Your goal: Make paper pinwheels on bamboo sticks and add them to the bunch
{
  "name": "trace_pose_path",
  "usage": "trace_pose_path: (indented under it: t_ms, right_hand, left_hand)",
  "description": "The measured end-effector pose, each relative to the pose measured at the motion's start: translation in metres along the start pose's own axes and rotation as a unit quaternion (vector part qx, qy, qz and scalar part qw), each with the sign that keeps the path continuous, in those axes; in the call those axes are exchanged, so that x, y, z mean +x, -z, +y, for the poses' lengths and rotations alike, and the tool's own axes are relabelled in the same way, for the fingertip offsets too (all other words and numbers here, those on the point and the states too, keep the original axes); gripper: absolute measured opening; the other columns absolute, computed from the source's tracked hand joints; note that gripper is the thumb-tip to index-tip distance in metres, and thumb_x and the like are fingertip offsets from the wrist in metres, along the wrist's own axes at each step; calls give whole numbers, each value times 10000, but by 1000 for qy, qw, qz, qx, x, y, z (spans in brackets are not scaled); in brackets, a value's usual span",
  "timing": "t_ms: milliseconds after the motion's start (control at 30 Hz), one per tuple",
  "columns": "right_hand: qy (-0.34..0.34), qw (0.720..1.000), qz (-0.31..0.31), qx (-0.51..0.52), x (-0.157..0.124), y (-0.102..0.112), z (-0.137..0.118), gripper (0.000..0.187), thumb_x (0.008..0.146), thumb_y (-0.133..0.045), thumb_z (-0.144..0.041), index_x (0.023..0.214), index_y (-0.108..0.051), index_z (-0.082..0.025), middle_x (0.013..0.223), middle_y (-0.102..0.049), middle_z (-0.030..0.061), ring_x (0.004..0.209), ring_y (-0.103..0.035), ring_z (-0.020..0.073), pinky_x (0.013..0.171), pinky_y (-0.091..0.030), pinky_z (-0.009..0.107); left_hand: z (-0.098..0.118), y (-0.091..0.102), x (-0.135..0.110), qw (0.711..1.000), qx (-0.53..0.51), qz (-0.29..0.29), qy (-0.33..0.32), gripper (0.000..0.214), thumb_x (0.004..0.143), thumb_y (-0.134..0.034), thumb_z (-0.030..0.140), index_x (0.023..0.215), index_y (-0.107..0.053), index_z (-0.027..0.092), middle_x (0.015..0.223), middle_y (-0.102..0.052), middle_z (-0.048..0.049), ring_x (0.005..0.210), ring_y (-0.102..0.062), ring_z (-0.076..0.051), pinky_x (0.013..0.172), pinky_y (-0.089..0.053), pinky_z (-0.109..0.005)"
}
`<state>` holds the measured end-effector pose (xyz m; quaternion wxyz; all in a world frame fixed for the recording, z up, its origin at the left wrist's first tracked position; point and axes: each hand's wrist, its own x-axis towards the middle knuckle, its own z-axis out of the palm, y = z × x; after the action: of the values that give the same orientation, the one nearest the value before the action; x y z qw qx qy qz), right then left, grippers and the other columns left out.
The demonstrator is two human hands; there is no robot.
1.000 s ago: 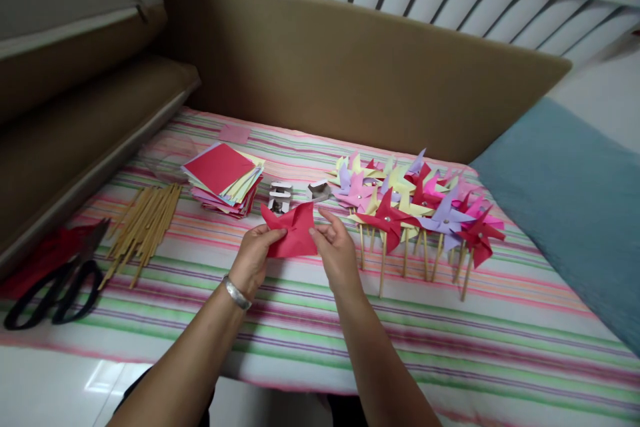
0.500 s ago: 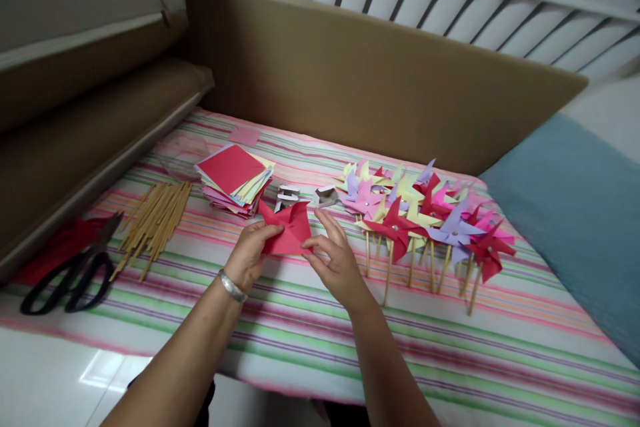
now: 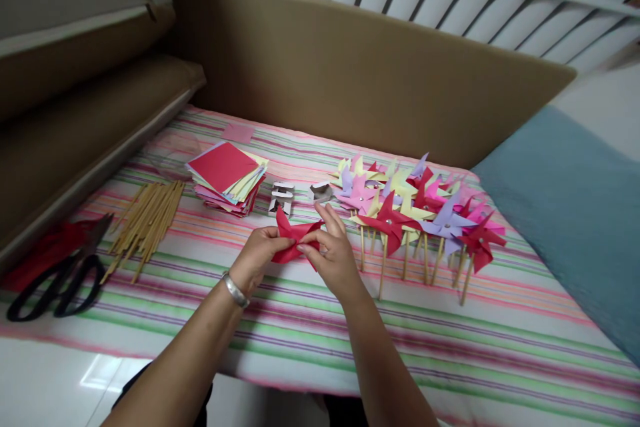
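A red paper pinwheel, partly folded, is held over the striped cloth between both hands. My left hand, with a silver bracelet at the wrist, pinches it from the left, thumb near its centre. From the right, my right hand presses a folded point to the middle with thumb and index finger; its other fingers are raised. Just behind stand two small open boxes, one white and grey and one tilted. Whatever lies under the fingertips is hidden.
Finished pinwheels on sticks crowd the right side. To the left are stacked coloured paper squares, a bundle of thin sticks and black-handled scissors beside red paper. A brown panel rises behind.
My right hand has moved in from the paper's right edge to its centre, folding a point inward. More of the red sheet is now curled. The view has shifted slightly.
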<state>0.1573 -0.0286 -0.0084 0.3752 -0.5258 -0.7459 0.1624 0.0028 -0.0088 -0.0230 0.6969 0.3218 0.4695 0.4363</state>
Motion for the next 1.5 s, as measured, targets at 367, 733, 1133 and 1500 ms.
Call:
trace_pose_path:
  t_ms: [367, 733, 1133, 1500]
  right_hand:
    - [-29, 999, -2, -25, -1, -4, -1, 57, 783, -606, -224, 737, -636, -208, 1397, -441, 85, 1367, -246, 269, 1078, -254, 497]
    - [-65, 998, 10, -22, -1, -7, -2, 51, 752, -605, -189, 714, -639, -197, 1367, -477, 113, 1338, -310, 275, 1062, -285, 489]
    - [-62, 998, -16, -14, 4, 16, -14, 514, 714, -620, -179, 1217, -530, -237, 1272, -559, 88, 1224, -458, 265, 1053, -306, 488]
    - [-117, 979, -161, 41, -2, 21, -12, 647, 694, -516, -70, 1297, -470, -300, 843, -654, -2, 739, -592, 167, 666, -450, 277]
  left_hand:
    - [0, 0, 0, 1000, 15, -6, -1, 203, 522, -762, 213, 692, -726, 109, 595, -673, -31, 513, -546, -102, 550, -397, -223]
    - [5, -3, -4, 1000, 17, -20, 7, 221, 511, -774, 241, 682, -712, 116, 614, -677, -26, 545, -565, -114, 593, -416, -233]
    - [5, -3, -4, 989, 143, -32, -36, 87, 529, -681, 195, 519, -614, 141, 450, -517, 39, 433, -396, -75, 464, -271, -217]
    - [-3, -6, -6, 966, 224, -121, -51, 79, 589, -644, 186, 545, -594, 144, 466, -479, 53, 435, -358, -68, 456, -243, -220]
